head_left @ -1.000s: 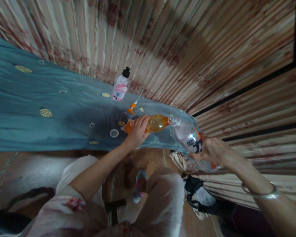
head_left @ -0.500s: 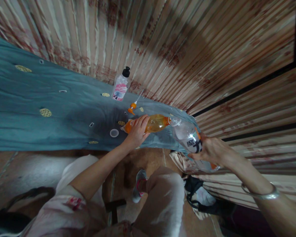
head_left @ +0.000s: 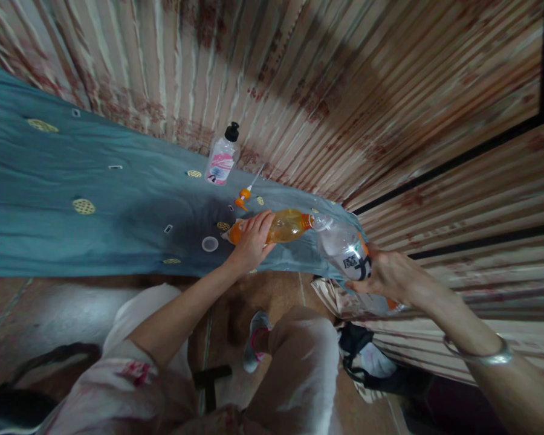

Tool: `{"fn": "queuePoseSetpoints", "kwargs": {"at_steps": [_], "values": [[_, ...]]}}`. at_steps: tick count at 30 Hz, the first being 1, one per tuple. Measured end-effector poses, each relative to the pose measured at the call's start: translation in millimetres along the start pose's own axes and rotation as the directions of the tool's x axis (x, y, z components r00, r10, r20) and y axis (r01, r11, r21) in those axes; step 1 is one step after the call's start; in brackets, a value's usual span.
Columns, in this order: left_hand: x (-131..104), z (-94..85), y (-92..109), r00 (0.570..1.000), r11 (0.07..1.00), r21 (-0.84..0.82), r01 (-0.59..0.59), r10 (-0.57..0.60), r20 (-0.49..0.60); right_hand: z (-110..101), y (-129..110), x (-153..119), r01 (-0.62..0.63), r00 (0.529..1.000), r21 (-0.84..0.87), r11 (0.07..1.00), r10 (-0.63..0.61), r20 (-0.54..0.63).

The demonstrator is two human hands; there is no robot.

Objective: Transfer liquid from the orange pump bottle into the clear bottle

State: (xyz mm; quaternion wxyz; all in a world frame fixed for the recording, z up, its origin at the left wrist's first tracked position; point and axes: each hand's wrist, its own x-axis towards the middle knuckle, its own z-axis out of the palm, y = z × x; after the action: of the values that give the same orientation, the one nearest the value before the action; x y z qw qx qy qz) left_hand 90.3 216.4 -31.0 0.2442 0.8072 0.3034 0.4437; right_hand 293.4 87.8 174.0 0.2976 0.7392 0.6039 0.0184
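Observation:
My left hand (head_left: 252, 239) is wrapped round a bottle of orange liquid (head_left: 290, 226), tilted with its neck to the right. My right hand (head_left: 387, 275) grips a clear bottle (head_left: 340, 244) with a dark and orange label. The mouths of the two bottles meet between my hands. An orange pump head (head_left: 243, 197) with a thin tube lies behind the orange bottle. Left of my left hand is a small round white cap (head_left: 210, 244). Farther back stands a clear bottle with a black top (head_left: 222, 160) and a pink label.
A blue-green cloth (head_left: 131, 187) with yellow patterns covers the narrow surface. Pleated floral curtains (head_left: 263, 72) hang behind it and to the right, with dark bars (head_left: 453, 162) across them. A black and white bag (head_left: 374, 362) lies on the floor at the lower right.

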Motion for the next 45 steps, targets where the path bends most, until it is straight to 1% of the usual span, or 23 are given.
{"fn": "queuePoseSetpoints", "kwargs": {"at_steps": [3,7,12,16,22,32,39,45], "values": [[-0.1,0.2,-0.1,1.000,1.000,0.000,-0.004,0.004,-0.001,0.1,1.2,-0.2,0.028,1.000,0.010,1.000,-0.027,-0.010],[-0.2,0.4,-0.3,1.000,1.000,0.011,-0.010,0.010,-0.001,-0.3,1.6,-0.7,0.037,0.999,-0.003,0.999,-0.037,0.010],[-0.3,-0.1,0.4,1.000,1.000,0.015,-0.003,0.003,0.004,-0.3,1.2,-1.7,0.038,0.998,-0.016,0.999,-0.038,-0.046],[-0.7,-0.5,0.7,1.000,1.000,0.003,-0.006,0.006,0.000,-0.6,0.7,-1.2,0.031,0.999,0.001,1.000,-0.031,-0.027],[-0.7,0.6,-0.2,1.000,1.000,0.011,-0.010,0.010,0.005,-0.6,0.2,-0.1,0.002,1.000,-0.020,1.000,-0.003,-0.009],[-0.4,0.3,-0.4,1.000,1.000,0.015,-0.015,0.015,0.003,1.5,3.1,-0.8,0.030,0.999,0.006,1.000,-0.030,-0.035],[-0.6,0.4,-0.8,1.000,1.000,0.011,-0.005,0.004,0.008,-1.3,1.2,0.0,0.013,1.000,-0.024,1.000,-0.012,0.018],[0.0,0.1,-0.2,1.000,1.000,0.013,-0.003,0.003,0.016,-1.9,0.4,-0.9,0.017,1.000,-0.013,1.000,-0.017,0.000]]}}
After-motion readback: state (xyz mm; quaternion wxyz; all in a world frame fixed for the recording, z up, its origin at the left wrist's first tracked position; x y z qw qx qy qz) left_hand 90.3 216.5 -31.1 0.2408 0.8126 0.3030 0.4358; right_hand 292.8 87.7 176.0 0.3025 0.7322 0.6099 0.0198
